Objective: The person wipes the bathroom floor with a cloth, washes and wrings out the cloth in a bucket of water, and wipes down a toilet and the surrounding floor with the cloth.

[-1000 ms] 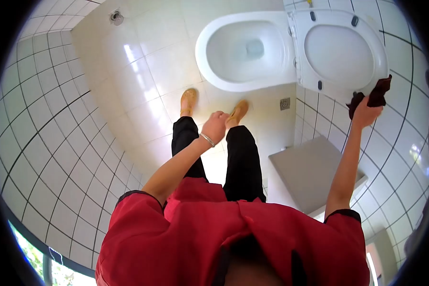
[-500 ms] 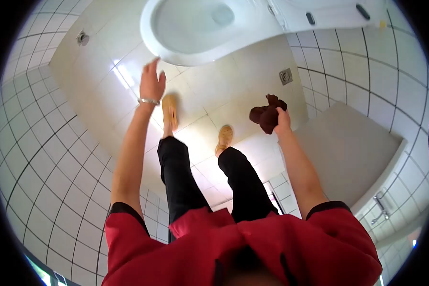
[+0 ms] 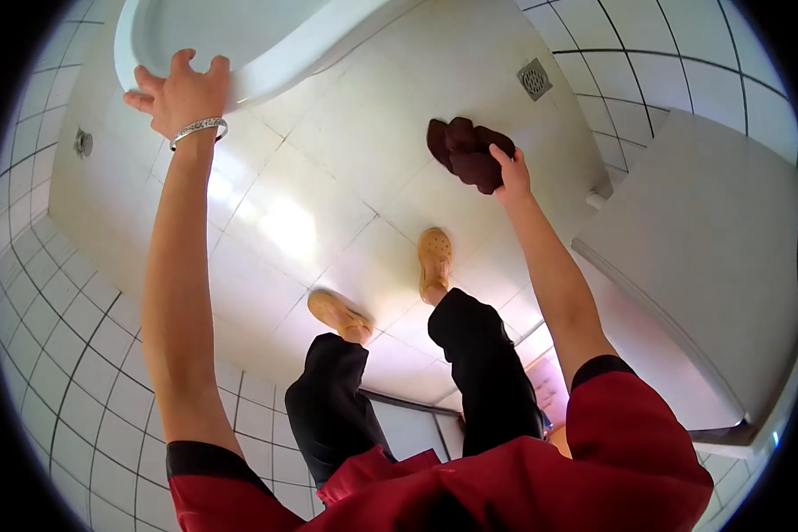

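Observation:
My left hand (image 3: 183, 96), with a silver bracelet (image 3: 199, 131) at its wrist, has its fingers spread over the near rim of the white toilet (image 3: 279, 66) at the upper left. Nothing is seen in that hand. A crumpled dark brown cloth (image 3: 470, 155) hangs from my right hand (image 3: 512, 175), whose fingers are closed on its right end. The cloth is above the tiled floor, right of the toilet.
Two tan shoes (image 3: 435, 262) stand on the floor tiles (image 3: 337, 204). A square drain (image 3: 534, 80) lies at the upper right, a round fitting (image 3: 82, 144) at the left. A grey-topped cabinet (image 3: 696, 239) stands at the right, before white tiled walls (image 3: 674, 44).
The view has turned and the toilet shifted to the upper left. My left hand has opened and reached onto its rim. My right hand has brought the cloth away from the raised seat.

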Motion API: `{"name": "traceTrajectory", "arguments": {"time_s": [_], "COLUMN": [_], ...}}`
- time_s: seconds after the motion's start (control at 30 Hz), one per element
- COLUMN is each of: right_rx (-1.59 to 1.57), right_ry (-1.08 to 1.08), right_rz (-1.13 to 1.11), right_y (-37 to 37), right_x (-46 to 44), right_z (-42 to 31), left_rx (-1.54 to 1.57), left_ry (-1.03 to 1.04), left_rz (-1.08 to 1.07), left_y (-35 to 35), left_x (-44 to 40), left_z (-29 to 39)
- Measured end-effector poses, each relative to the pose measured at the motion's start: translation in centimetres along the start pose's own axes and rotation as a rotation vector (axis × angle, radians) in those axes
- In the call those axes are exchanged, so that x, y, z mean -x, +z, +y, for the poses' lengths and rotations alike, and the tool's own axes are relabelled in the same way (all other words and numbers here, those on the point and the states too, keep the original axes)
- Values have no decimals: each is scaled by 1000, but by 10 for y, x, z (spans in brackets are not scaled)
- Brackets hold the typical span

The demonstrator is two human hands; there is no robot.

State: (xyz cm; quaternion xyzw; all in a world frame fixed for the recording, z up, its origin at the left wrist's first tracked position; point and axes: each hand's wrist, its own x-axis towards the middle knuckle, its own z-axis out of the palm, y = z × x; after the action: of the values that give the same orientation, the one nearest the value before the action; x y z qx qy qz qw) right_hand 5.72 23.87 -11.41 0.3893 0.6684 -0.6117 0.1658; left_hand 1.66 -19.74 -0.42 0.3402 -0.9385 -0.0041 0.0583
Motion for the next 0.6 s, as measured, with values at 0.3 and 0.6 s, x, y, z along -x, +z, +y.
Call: {"name": "traceTrajectory", "arguments": {"time_s": [0.3,0.6], "right_rx": [141,740], "right_ry": [24,-109], "right_rz": [82,413], "right_y": [-105,22], "right_x": [44,-68], "right_z": [90,211], "left_rx": [29,37], "left_ry": [-60,229], "left_rz": [17,184], "left_y": [4,26], "left_x": [2,-15], "left_z": [0,-31]}}
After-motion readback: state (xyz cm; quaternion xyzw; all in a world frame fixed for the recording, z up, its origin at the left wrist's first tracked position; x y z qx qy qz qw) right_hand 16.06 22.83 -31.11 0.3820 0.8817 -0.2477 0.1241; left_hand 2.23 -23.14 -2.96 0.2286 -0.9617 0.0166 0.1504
